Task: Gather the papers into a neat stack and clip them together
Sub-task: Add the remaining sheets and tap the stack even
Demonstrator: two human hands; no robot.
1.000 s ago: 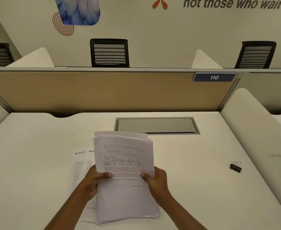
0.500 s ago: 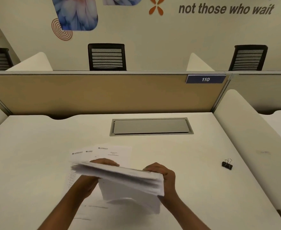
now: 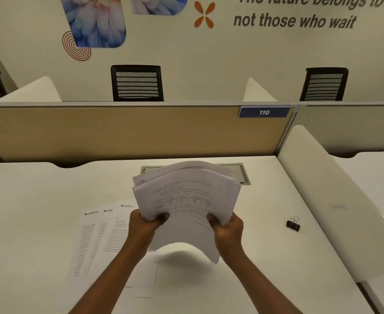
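Left hand (image 3: 144, 227) and right hand (image 3: 228, 230) grip paper stack (image 3: 186, 200) by side edges, lifted off desk (image 3: 27, 211); loose sheets (image 3: 100, 234) lie beneath, binder clip (image 3: 293, 224) well apart at right

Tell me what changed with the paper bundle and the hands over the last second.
The thick bundle of white printed papers, tipped flat half a second ago, is raised upright again and bowed, clear of the white desk. The left hand and right hand kept their grip throughout. The loose printed sheets and small black binder clip stayed put.
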